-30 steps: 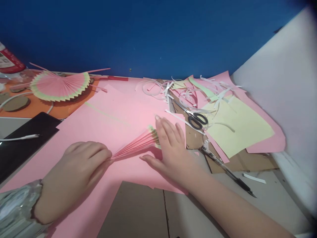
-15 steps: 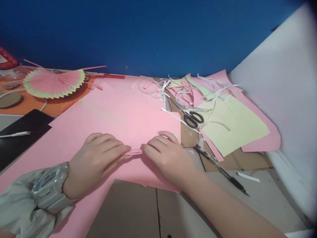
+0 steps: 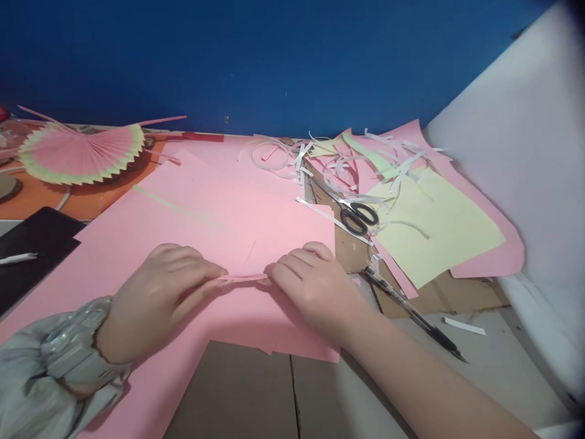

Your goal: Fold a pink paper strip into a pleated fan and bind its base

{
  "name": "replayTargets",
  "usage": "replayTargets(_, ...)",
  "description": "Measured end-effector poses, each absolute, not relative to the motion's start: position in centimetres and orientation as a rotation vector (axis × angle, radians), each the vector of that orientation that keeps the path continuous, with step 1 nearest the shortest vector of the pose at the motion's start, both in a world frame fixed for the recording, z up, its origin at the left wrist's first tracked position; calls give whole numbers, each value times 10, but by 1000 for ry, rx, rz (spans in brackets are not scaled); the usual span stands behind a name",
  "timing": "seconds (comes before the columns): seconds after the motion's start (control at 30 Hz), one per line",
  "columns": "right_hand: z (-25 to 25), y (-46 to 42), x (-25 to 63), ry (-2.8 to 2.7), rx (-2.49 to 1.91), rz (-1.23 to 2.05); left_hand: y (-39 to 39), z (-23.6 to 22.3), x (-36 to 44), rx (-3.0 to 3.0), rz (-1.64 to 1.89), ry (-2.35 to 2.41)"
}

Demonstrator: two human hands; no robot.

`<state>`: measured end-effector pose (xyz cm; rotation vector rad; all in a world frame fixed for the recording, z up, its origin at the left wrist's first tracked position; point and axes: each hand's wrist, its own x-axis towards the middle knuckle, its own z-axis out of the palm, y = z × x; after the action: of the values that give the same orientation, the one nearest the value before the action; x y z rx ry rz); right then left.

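Note:
Between my hands stretches a narrow folded strip of pink paper [image 3: 247, 278], held level just over larger pink sheets [image 3: 256, 207]. My left hand [image 3: 169, 292], with a watch on its wrist, pinches the strip's left part between thumb and fingers. At the other end my right hand [image 3: 315, 286] is closed on the strip, fingers curled and the thumb mostly hidden beneath. The strip's two ends are covered by my fingers. A thin pale green line [image 3: 180, 208] crosses the pink sheets beyond my left hand.
Black-handled scissors [image 3: 359, 216] lie among white paper scraps [image 3: 338, 174] and a pale yellow sheet [image 3: 441, 228]. A pen [image 3: 418, 317] rests to the right. A pleated pink-and-yellow paper fan [image 3: 85, 152] stands at the far left, behind a black flat object [image 3: 39, 250]. The blue wall [image 3: 274, 67] closes the back.
My left hand has slid left along the strip, so a longer stretch shows between my hands. Both hands still grip it. The view has shifted slightly.

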<state>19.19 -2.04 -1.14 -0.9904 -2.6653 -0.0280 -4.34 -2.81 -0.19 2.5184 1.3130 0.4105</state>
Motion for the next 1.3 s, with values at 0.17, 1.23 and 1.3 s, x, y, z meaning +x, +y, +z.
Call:
replayTargets(0.17,-11,-16,201,-2658,-1023,17,-14,0,-60,2527,421,1145)
replayTargets(1.23,14,-8,212,-2030,-1227,1710,0,0,-82,1478,682,1213)
replayTargets(1.3,13,-8,212,-1914,-1155,1881,-1,2,-76,1499,702,1180)
